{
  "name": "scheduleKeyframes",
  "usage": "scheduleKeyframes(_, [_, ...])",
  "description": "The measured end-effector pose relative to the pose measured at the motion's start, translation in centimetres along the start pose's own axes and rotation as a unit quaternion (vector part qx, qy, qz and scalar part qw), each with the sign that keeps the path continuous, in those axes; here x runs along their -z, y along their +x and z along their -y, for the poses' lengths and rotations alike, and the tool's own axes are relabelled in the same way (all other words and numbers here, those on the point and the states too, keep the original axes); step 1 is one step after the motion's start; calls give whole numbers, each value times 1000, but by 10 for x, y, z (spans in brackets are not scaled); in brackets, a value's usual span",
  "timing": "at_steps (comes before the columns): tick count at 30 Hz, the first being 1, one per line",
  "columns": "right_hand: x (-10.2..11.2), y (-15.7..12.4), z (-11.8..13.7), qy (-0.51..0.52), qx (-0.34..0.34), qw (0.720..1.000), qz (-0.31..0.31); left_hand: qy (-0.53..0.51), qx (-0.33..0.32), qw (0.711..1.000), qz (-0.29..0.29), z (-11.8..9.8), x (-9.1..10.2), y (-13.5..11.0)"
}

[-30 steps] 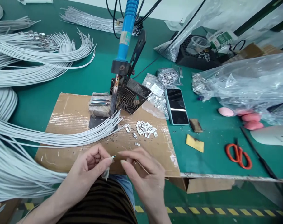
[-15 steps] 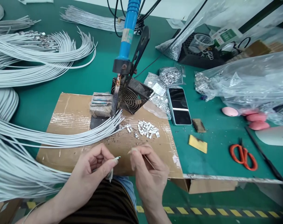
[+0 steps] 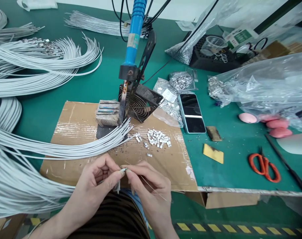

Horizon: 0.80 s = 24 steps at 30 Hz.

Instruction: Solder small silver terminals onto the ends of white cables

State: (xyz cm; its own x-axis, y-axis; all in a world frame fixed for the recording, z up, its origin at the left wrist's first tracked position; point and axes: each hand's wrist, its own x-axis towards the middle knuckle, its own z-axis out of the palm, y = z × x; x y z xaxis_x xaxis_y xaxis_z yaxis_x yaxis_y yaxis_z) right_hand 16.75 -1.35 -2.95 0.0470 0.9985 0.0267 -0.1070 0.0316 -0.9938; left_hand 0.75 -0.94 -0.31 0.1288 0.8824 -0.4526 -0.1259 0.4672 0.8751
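Wire end: the tip of one white wire [image 3: 122,170] is pinched between your two hands, over the near edge of the cardboard [image 3: 76,122] and just above your lap. A small metal piece seems to sit on the tip, but it is too small to tell how far on it is.
Left hand [image 3: 98,181]: closed in a narrow pinch, thumb and forefinger on the wire just behind its tip, the other fingers curled in.
Right hand [image 3: 148,189]: narrow too, with its fingertips meeting the left's at the tip. A thin strand [image 3: 153,189] runs back across its fingers toward the near edge.
Grip: hold the wire close behind the tip so it cannot bend away, and press straight along it, not across. A skewed push would likely leave the piece crooked.
Strand care: let it lie clear of the pinch, or it may get trapped under your fingertips.
Clips: the loose pile of clips [image 3: 157,137] lies on the cardboard toward its right edge, with one stray clip [image 3: 149,155] nearer to you.
Bundle: the bundle of wires [image 3: 66,149] fans in from the left edge of the cardboard, its ends beside the pile.
Soldering iron [image 3: 134,33]: it stands in its holder at the far edge of the cardboard, tip down by the small fan [image 3: 138,108], so mind your knuckles there.
Farther off: a phone [image 3: 192,113] and scissors [image 3: 264,166] lie on the table [image 3: 106,76] to the right.
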Motion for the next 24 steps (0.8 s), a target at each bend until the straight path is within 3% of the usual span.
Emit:
scheduleKeyframes(5, [2,3,3,1,-7,1000,0,-9,6,1000,1,1,1,0])
scheduleKeyframes(13, [14,7,-6,97,-111,987,64,-6,13,1000,-27,-5,-7,-2])
scheduleKeyframes(16, [20,14,2,95,-137,981,100,11,28,1000,9,-6,-4,-5])
scheduleKeyframes(20, [25,22,23,-9,-139,980,145,56,64,993,80,-7,5,-5])
scheduleKeyframes(24, [23,25,35,-172,-58,969,165,80,51,994,62,-7,9,2])
